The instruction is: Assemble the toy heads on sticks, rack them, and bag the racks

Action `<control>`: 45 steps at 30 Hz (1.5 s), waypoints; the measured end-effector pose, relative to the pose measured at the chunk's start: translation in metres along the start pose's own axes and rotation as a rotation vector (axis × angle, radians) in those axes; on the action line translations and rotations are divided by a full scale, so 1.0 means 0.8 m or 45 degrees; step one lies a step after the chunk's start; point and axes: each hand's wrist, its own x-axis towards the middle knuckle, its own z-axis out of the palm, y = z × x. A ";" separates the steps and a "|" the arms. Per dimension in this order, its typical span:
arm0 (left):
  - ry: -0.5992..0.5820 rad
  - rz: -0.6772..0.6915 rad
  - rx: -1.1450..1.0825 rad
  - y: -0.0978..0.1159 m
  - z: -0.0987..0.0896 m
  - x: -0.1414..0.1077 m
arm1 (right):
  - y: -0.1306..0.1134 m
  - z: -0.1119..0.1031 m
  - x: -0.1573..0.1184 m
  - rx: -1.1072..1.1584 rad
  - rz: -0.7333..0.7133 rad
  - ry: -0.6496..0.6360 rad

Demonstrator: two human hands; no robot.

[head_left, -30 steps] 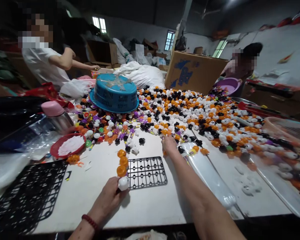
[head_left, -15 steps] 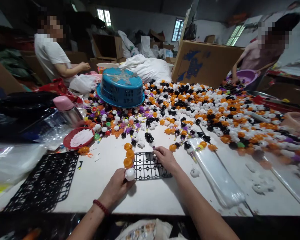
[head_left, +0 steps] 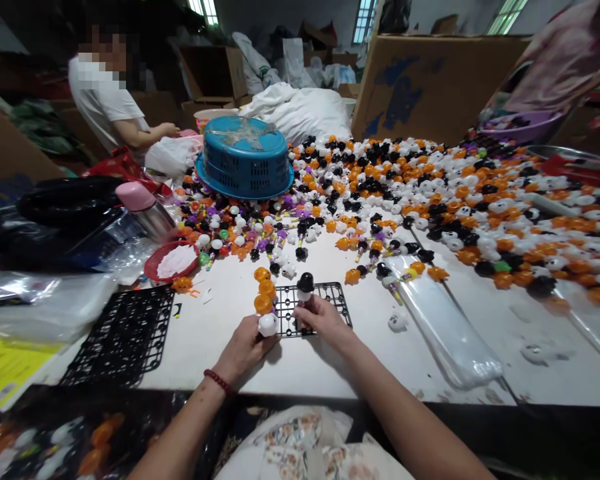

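A black plastic grid rack (head_left: 336,293) lies flat on the white table in front of me. Along its left edge stand several orange pumpkin-headed pieces (head_left: 263,304) in a column, with a white-headed piece (head_left: 267,325) at the near corner. My left hand (head_left: 243,347) is closed at that corner, thumb along the near edge and fingers beside the white head; its fingertips are partly hidden. Over the middle of the rack, my right hand (head_left: 324,319) pinches a white figure with a black hat (head_left: 305,283), held upright. Its lower end is hidden by my fingers.
A large heap of orange, white and black figures (head_left: 380,180) covers the back. Behind the rack sits an upturned blue basket (head_left: 247,160). More black grids (head_left: 123,337), a red dish (head_left: 150,263) and a flask (head_left: 147,210) are left; clear plastic bags (head_left: 440,327) lie right.
My right hand has brought the black-hatted white figure from the rack's far edge to over its middle. My left hand stays at the near-left corner. The camera view has tilted down.
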 end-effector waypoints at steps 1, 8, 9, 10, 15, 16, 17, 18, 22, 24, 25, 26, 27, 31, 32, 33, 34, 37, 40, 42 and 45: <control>0.006 0.005 0.004 0.000 0.000 0.000 | 0.001 0.000 -0.003 -0.139 -0.046 0.042; 0.036 0.051 0.019 -0.005 0.003 0.000 | 0.009 -0.009 -0.016 -1.008 -0.301 0.270; 0.036 0.054 0.022 -0.006 0.003 0.000 | 0.011 -0.009 -0.016 -1.044 -0.311 0.264; 0.037 0.055 0.024 -0.007 0.004 0.000 | 0.012 -0.010 -0.017 -1.074 -0.315 0.260; 0.040 0.020 0.022 -0.007 0.004 0.000 | 0.015 -0.010 -0.022 -1.175 -0.296 0.242; 0.040 0.018 0.021 -0.006 0.004 0.000 | 0.015 -0.010 -0.022 -1.195 -0.290 0.238; 0.039 0.020 0.020 -0.006 0.004 0.000 | 0.015 -0.009 -0.023 -1.217 -0.287 0.236; 0.039 0.024 0.021 -0.005 0.004 0.000 | 0.015 -0.009 -0.024 -1.238 -0.284 0.237; 0.037 0.041 0.033 -0.003 0.004 0.000 | 0.010 -0.007 -0.029 -1.239 -0.312 0.225; 0.035 0.041 0.042 -0.002 0.004 0.000 | 0.005 -0.007 -0.032 -1.131 -0.317 0.202; 0.034 0.036 0.042 0.000 0.003 0.000 | 0.002 -0.007 -0.033 -1.044 -0.289 0.203; 0.031 0.028 0.039 0.001 0.003 0.000 | -0.001 -0.007 -0.034 -0.941 -0.236 0.212; 0.024 0.020 0.034 0.002 0.002 0.000 | -0.002 -0.007 -0.035 -0.821 -0.164 0.217; 0.003 0.006 0.008 0.006 -0.002 0.000 | 0.003 -0.001 -0.036 -0.339 0.092 0.114; 0.002 0.019 0.004 0.006 -0.002 0.001 | 0.006 0.003 -0.037 -0.289 0.102 0.089; 0.003 0.034 0.002 0.007 -0.003 0.001 | 0.009 0.007 -0.037 -0.276 0.099 0.086; 0.003 0.048 0.001 0.007 -0.003 0.001 | 0.012 0.012 -0.037 -0.296 0.087 0.100; -0.008 0.066 0.002 0.006 -0.003 0.002 | 0.016 0.023 -0.037 -0.436 0.046 0.126; -0.022 0.094 -0.006 0.004 -0.003 0.004 | 0.014 0.027 -0.034 -0.629 -0.089 0.080; -0.027 0.119 -0.013 0.004 -0.004 0.005 | 0.012 0.025 -0.031 -0.745 -0.169 0.050; -0.027 0.129 -0.028 0.004 -0.005 0.006 | 0.010 0.022 -0.028 -0.865 -0.202 0.026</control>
